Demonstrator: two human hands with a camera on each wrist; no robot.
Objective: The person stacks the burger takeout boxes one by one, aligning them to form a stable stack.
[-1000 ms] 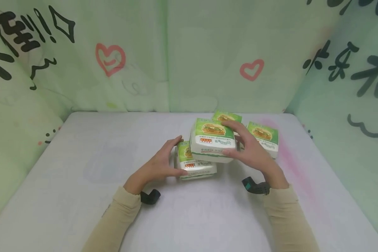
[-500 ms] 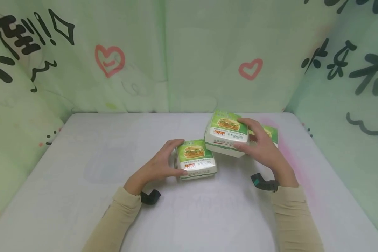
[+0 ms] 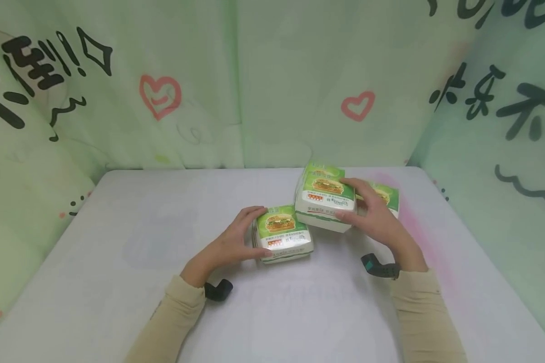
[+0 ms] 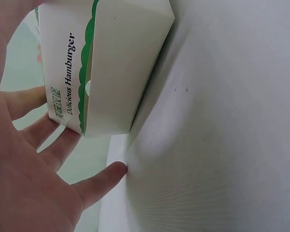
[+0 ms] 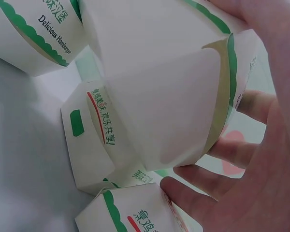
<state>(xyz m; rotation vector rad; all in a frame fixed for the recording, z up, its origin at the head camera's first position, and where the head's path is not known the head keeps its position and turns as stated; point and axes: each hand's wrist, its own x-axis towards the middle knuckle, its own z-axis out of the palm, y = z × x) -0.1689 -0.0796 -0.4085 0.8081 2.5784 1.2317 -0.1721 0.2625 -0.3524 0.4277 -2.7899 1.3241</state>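
Note:
In the head view, several green-and-white cardboard hamburger boxes sit together right of the middle. My left hand (image 3: pixel 227 242) holds the leftmost hamburger box (image 3: pixel 283 244) by its left side, thumb at the front and fingers at the back. That box stands on the table in the left wrist view. My right hand (image 3: pixel 377 217) grips a second hamburger box (image 3: pixel 322 209) from its right side. It is raised, and its white underside (image 5: pixel 154 92) shows in the right wrist view. A third box (image 3: pixel 324 169) is mostly hidden behind it, and a fourth (image 3: pixel 390 196) is partly covered by my right hand.
A white-covered table (image 3: pixel 163 222) lies under everything. Green curtains (image 3: pixel 295 75) with red hearts and black writing close off the back and both sides. Each wrist wears a black camera, such as the left one (image 3: pixel 219 291).
My right hand has carried its box right and backward, uncovering the left box's top, then slightly back down toward me. My left hand stays on its box. The head view has tilted up a little.

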